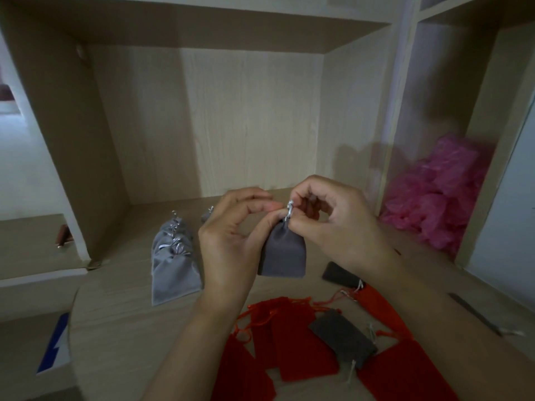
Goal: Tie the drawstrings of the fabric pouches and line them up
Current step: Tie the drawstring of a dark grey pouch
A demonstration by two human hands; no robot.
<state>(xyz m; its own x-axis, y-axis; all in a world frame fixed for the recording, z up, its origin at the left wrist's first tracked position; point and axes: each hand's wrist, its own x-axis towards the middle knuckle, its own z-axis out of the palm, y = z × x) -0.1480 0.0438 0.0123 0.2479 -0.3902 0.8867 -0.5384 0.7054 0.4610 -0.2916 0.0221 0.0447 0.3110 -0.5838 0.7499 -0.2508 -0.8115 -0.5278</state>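
A pale wood-grain laminate shelving unit (252, 120) fills the centre of the frame, its deep open alcove dim and shadowed along the side panels. A matching light wood-grain desktop (115, 322) spans the lower half. A narrower open compartment (434, 91) stands at the right, and a plain white wall (26, 169) shows at far left

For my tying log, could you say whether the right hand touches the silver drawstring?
Touching: the head view shows the right hand pinching the silver drawstring above the grey pouch.
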